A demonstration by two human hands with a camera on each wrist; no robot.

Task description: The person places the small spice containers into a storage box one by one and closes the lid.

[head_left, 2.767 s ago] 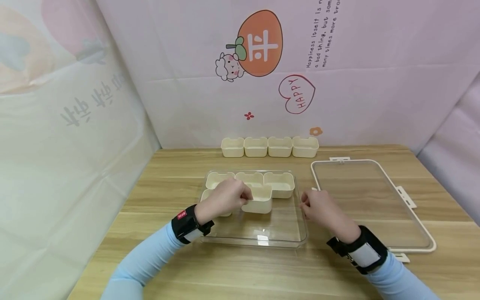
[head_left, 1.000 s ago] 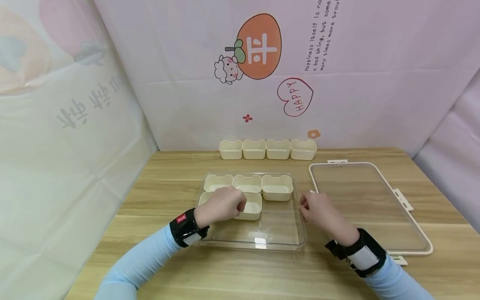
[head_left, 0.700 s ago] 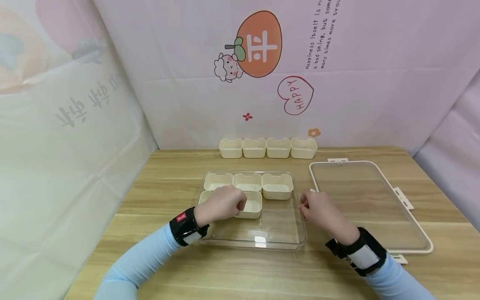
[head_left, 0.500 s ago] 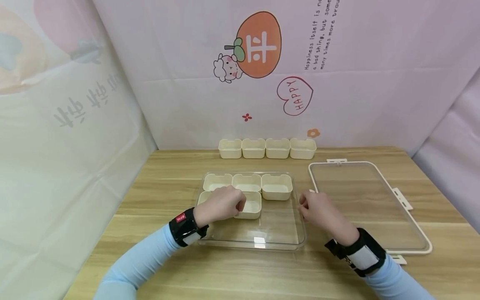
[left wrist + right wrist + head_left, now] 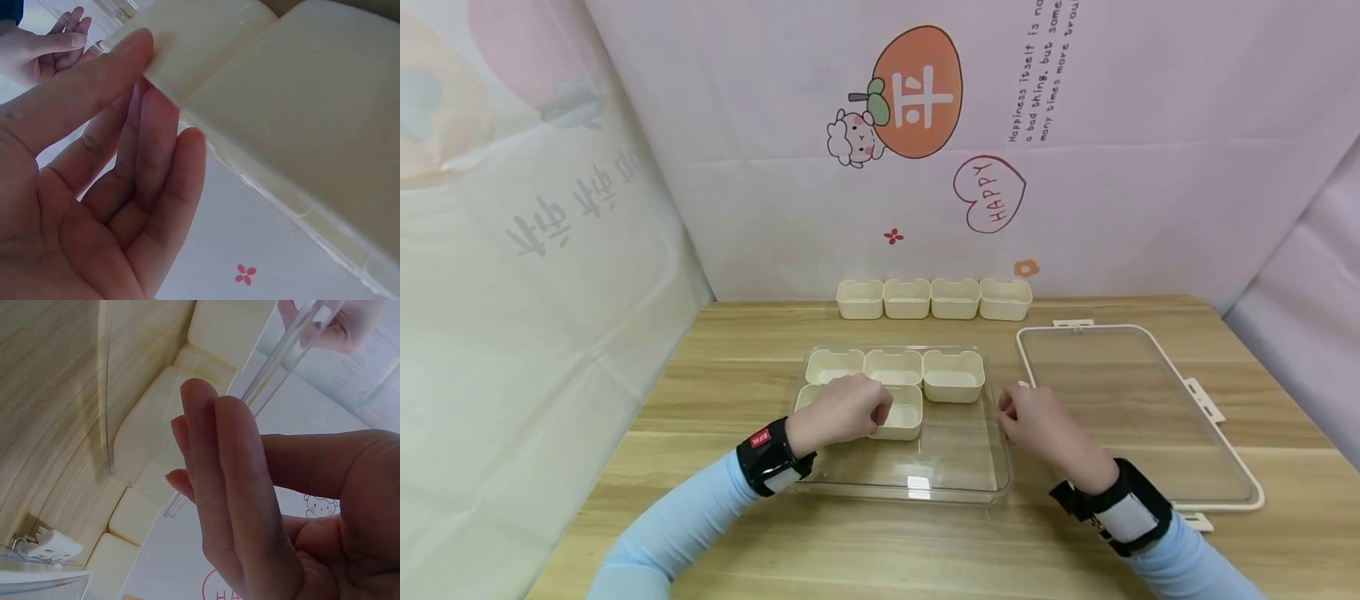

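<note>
Left hand: thumb and fingertips nearly together, pinching the rim of one cream plastic bin; in the left wrist view the thumb lies on one side of its wall and the fingertips on the other.
Held bin: upright inside the clear box, middle of the front row, against the back row; the hand covers its left part.
Right hand: fingers bent, thumb brought in toward them, gripping the right-hand rim of the clear box; the thumb's tip is hidden behind the fingers.
Clear box: shallow, rectangular, transparent, standing flat on the table between the hands.
Back row in the box: left bin, middle bin and right bin, all cream, upright, side by side.
Front-left bin: beside the held one, mostly behind the left hand.
Wrists: black straps over light blue sleeves.
Lid: clear panel, white frame, white latches along its edges, flat to the right of the box.
Far edge: four more cream bins in a line, touching, before the backdrop.
Table: light wood grain.
Backdrop: pale cloth with an orange persimmon, a sheep and a red HAPPY heart.
</note>
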